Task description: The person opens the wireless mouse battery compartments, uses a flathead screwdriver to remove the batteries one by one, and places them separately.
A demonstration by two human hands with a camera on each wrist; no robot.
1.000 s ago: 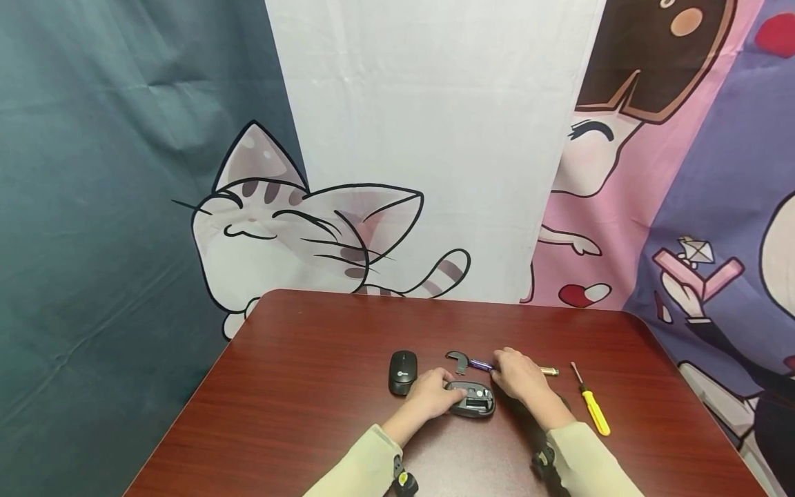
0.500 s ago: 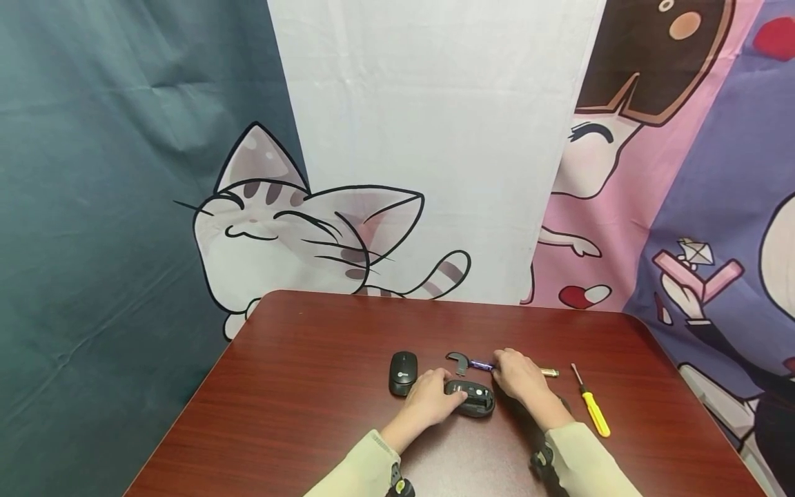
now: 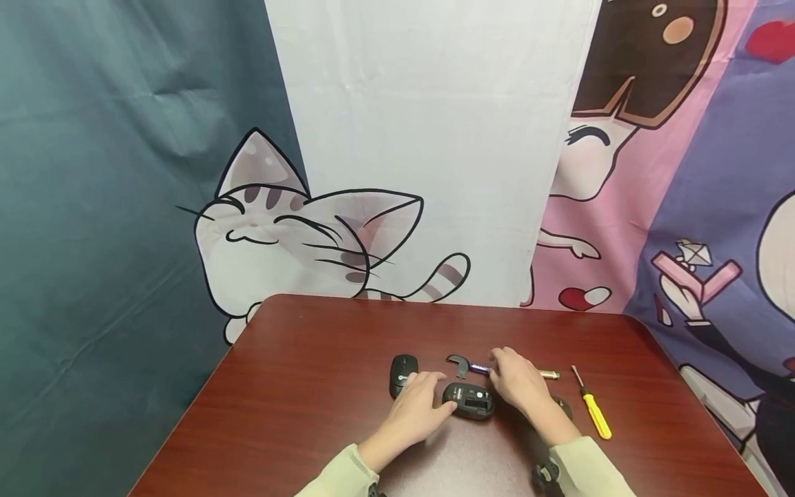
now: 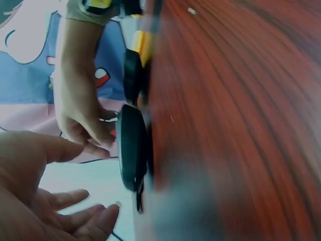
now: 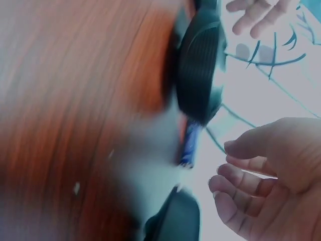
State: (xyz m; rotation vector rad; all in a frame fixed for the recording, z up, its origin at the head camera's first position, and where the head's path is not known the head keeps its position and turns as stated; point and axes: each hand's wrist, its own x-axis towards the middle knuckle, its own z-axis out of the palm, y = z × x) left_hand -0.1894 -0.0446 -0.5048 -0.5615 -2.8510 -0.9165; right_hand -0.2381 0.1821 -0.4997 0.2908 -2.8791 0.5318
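A black computer mouse (image 3: 468, 400) lies upside down with its battery bay uncovered. My left hand (image 3: 413, 414) hovers just left of it, fingers spread and holding nothing; a gap shows between hand and mouse (image 4: 131, 148) in the left wrist view. A second black mouse (image 3: 402, 369) lies upright, partly behind that hand's fingers. My right hand (image 3: 520, 379) hangs over the table beyond the upturned mouse, its fingers loosely bent around nothing in the right wrist view. Near its fingertips lies a purple battery (image 3: 479, 368). Left of that battery is a dark curved battery cover (image 3: 459, 364).
To the right of my right hand, a gold-coloured battery end (image 3: 549, 375) pokes out. A yellow-handled screwdriver (image 3: 595, 411) lies farther right. Beneath my right forearm sits a dark rounded object (image 3: 562, 406), mostly covered. Printed curtains (image 3: 435, 138) hang behind the table (image 3: 298, 386).
My left hand has let go of the upturned mouse and drawn back left, now overlapping the upright mouse. The upturned mouse has settled flatter. My right hand has barely moved.
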